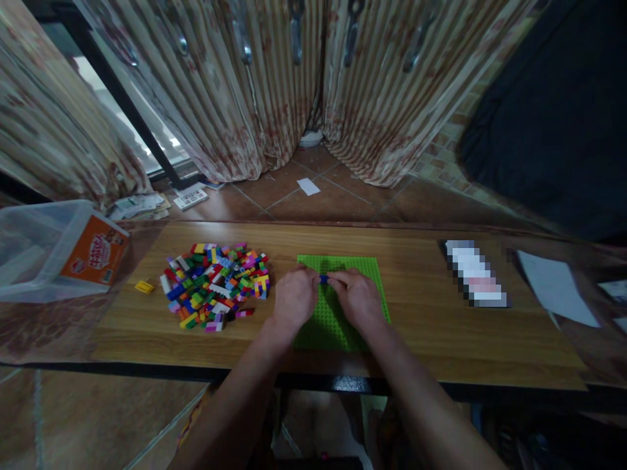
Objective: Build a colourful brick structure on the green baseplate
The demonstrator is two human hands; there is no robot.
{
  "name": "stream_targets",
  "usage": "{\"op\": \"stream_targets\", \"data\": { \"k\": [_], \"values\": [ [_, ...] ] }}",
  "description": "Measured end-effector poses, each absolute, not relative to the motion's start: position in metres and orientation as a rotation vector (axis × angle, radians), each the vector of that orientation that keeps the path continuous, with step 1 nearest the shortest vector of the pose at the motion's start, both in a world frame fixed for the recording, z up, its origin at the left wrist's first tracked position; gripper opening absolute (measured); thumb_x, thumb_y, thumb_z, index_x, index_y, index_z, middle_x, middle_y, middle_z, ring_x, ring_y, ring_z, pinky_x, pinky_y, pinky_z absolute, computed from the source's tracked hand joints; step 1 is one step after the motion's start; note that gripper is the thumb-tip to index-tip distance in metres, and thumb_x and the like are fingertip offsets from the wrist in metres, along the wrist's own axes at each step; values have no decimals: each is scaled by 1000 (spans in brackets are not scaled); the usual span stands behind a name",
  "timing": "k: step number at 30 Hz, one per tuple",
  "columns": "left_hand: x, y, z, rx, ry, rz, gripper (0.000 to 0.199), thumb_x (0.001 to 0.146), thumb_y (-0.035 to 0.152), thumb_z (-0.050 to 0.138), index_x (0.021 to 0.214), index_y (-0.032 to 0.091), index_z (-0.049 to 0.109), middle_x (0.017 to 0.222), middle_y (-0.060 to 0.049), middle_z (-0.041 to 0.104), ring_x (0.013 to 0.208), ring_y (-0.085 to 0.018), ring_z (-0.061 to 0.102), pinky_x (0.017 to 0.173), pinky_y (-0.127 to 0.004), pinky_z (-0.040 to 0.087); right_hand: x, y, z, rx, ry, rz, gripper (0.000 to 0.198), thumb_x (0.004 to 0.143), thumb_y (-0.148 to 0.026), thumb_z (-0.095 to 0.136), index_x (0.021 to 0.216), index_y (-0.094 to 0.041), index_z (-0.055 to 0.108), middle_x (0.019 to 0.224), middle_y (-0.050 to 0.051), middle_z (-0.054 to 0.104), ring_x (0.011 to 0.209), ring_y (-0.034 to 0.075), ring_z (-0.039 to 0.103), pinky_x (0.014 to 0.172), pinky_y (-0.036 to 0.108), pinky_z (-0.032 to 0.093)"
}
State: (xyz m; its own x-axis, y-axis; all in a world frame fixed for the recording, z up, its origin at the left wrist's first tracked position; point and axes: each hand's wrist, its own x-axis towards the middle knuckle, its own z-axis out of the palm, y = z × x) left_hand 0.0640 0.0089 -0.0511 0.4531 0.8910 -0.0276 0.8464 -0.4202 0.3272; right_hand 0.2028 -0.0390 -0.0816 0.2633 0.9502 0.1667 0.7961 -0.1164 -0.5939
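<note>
1. The left hand (296, 295) and right hand (360, 297) pinch a small blue brick (324, 279) between them, over the green board (337, 329); whether it touches the board, I cannot tell.
2. Progress looks early: no bricks show fixed on the visible part of the board, and the pile (218, 284) lies loose (one yellow brick (144, 286) sits apart, towards the tub (53, 225)).
3. The pile is near the left hand, limiting room there; bare table (421, 326) stretches right towards the phone (475, 273).
4. The table's front edge runs near the board, beneath both forearms.
</note>
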Motion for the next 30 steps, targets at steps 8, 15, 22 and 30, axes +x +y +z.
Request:
{"op": "stream_targets", "data": {
  "k": [8,15,22,30],
  "values": [
    [63,5,-55,2437,1465,304,28,93,25,43,81,20,68,90,-7,68,87,-19,63,71,-26,47,197,-43,-83,-1968,-1556,304,21,88,-34,56,97,-32,75,88,4,70,74,22,64,65,32,46],
    [62,7,-53,2376,1430,340,26,92,25,45,92,22,70,92,-5,70,86,-18,66,76,-26,48,209,-41,-79,-1898,-1544,485,22,87,-35,57,98,-29,75,91,5,72,82,23,66,76,37,50],
    [63,13,-48,2328,1540,328,27,90,21,46,108,19,67,102,-7,70,90,-21,67,82,-31,50,222,-46,-71,-1679,-1186,664,36,86,-46,54,104,-20,72,103,8,72,96,22,65,88,37,48],
    [71,8,-53,2535,1276,407,20,85,17,56,100,19,67,99,-6,66,97,-21,59,95,-34,46,232,-53,-64,-1598,-789,920,48,82,-55,49,105,-18,68,87,6,69,66,16,58,57,29,46]
  ]
}}
